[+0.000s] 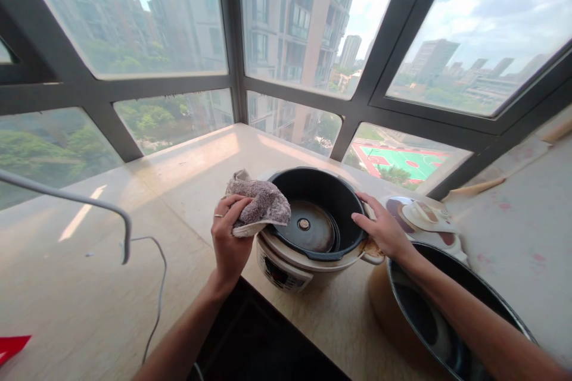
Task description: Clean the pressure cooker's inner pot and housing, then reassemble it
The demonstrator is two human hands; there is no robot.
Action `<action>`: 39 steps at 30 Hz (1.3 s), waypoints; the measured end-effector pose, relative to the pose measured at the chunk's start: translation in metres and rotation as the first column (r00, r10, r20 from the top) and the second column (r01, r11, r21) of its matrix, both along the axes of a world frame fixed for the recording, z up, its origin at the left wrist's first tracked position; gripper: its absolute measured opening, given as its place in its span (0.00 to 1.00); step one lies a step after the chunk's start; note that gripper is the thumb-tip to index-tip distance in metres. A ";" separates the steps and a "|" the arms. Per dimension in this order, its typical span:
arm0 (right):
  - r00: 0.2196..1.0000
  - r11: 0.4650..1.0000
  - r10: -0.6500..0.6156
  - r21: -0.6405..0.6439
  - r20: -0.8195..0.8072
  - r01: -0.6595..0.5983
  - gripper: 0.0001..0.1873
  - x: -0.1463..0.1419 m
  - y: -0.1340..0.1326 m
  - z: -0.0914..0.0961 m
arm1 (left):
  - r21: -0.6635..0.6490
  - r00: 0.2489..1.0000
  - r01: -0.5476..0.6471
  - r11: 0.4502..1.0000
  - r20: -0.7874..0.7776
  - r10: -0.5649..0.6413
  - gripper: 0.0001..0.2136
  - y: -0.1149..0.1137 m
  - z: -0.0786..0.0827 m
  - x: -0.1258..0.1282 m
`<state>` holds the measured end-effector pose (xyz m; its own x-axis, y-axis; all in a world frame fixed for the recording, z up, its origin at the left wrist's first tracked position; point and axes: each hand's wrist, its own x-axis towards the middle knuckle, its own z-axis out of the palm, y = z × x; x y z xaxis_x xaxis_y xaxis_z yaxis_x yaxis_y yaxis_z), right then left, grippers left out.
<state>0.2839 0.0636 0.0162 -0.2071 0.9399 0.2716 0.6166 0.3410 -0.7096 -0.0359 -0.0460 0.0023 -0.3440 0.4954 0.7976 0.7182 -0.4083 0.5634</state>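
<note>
A purple-grey cleaning cloth (263, 205) is bunched in my left hand (232, 232), whose fingers are closed around it. The cloth hangs over the left rim of an electric pressure cooker (286, 274) with its lid off. Inside the cooker, the dark cavity shows a round heating plate (310, 229) with a small metal button at its centre. My right hand (378, 223) grips the cooker's right rim near the side handle, thumb on the inner edge and the other fingers along the outside. A control panel faces the front left of the cooker.
To the right stands a large inner pot (429, 309), under my right forearm. Behind it lies the cooker's lid (420, 214). A grey cable (125, 232) crosses the stone counter (187, 226) at left, and a red item (13, 346) lies lower left. Windows border the counter.
</note>
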 end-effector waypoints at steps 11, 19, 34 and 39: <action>1.000 1.000 -0.006 0.020 -0.003 0.006 0.32 0.001 0.002 0.000 | 0.067 0.932 0.109 0.992 -0.353 -0.079 0.11 -0.037 0.028 0.042; 1.000 1.000 -0.016 0.020 0.001 0.016 0.33 -0.001 0.000 0.001 | 0.107 0.841 0.331 0.937 -0.483 -0.242 0.12 -0.047 0.022 0.090; 1.000 1.000 -0.008 0.019 -0.022 0.008 0.33 0.001 -0.002 -0.004 | 0.038 0.810 0.378 0.925 -0.498 -0.310 0.15 -0.016 0.032 0.053; 0.999 1.000 -0.013 -0.010 -0.030 0.013 0.34 0.000 -0.003 -0.004 | 0.009 0.843 0.303 0.953 -0.469 -0.264 0.18 0.006 0.036 0.030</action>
<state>0.2839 0.0606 0.0124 -0.1869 0.9450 0.2685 0.5992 0.3262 -0.7311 -0.0057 -0.0402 0.0386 0.2145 0.4437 0.8701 0.7323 -0.6626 0.1573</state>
